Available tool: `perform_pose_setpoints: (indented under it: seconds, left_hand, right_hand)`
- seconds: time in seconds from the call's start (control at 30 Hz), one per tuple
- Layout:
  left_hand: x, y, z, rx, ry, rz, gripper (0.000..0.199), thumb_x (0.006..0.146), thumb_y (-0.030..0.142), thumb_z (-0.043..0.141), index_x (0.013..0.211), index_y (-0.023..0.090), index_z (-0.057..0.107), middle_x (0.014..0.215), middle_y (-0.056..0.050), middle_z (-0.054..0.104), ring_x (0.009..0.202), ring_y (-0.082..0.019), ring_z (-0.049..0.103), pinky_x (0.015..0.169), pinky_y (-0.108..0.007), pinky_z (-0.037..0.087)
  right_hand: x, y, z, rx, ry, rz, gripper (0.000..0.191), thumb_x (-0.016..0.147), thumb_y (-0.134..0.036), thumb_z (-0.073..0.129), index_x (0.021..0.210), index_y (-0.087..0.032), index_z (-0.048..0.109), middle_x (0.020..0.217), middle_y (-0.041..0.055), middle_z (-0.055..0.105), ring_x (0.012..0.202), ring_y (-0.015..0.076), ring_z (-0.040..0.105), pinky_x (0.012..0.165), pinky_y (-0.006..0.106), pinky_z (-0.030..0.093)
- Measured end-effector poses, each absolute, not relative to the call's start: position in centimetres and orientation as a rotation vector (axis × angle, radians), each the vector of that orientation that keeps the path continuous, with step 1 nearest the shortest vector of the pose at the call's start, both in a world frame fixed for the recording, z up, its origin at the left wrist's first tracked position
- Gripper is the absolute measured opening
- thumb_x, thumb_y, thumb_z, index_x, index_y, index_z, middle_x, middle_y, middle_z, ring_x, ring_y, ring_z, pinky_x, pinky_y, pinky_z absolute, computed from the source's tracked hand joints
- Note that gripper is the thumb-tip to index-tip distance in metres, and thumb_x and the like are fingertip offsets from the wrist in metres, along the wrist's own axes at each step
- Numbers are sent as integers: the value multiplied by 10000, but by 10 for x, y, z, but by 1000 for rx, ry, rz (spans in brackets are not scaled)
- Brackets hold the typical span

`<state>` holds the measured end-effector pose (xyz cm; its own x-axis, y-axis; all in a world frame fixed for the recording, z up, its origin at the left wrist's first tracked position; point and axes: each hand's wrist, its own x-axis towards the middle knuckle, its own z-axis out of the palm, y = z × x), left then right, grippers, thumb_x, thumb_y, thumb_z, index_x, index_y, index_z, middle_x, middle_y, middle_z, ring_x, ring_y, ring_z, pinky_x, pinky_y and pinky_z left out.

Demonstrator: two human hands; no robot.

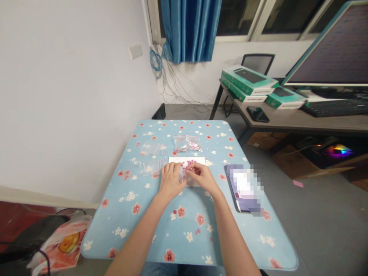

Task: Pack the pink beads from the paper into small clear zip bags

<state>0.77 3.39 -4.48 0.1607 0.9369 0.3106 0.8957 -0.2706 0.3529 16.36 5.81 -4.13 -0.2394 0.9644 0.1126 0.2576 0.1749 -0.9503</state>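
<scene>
My left hand (171,179) is curled over a small clear plastic bag (181,175), its fingers resting at the edge of a white sheet (173,159). Close beside it, my right hand (202,177) has thumb and fingertips pinched together at the bag's mouth; whatever lies between them is too small to tell. Small pink and red pieces (191,162) are scattered on the sheet just beyond my fingertips. Behind the sheet lie two clear zip bags, one with pinkish contents (194,144) and one with paler contents (180,145).
Flat clear bags (151,148) lie left of the filled ones, and another clear bag (148,168) is nearer my left hand. A tablet-like device (240,191) lies on the flowered table (161,237) at right. Green boxes (248,80) and a monitor (333,50) stand on a desk.
</scene>
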Motion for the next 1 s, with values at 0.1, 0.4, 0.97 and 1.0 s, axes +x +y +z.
perform_pose_setpoints:
  seconds: [0.1,0.4,0.97,1.0]
  left_hand:
    - [8,35,-46,2322,1837,730,377,730,259,572,1094,193,500,1020,-66,565,971,-249,492,862,-383,366]
    - [6,35,-46,2303,1865,787,344,730,240,572,1065,197,503,1010,-59,580,956,-244,505,871,-383,370]
    - [6,34,-43,2308,1905,784,351,737,252,585,1074,199,504,1018,-59,583,959,-255,502,866,-392,365]
    - [6,34,-43,2308,1904,783,351,737,252,586,1074,199,504,1016,-60,583,959,-255,502,865,-391,365]
  right_hand:
    - [154,56,-43,-1159,-1701,1164,168,753,-320,599,805,-166,641,560,-52,432,510,89,373,500,214,298]
    - [182,63,-41,-1407,-1726,827,190,758,-328,569,819,-169,652,635,-1,563,559,120,459,546,232,330]
    - [183,61,-44,-1717,-1958,561,156,733,-323,543,751,-197,632,619,-2,591,558,130,505,535,234,274]
    - [183,61,-45,-1719,-1954,562,157,734,-322,540,751,-197,633,619,-2,592,557,130,506,534,235,274]
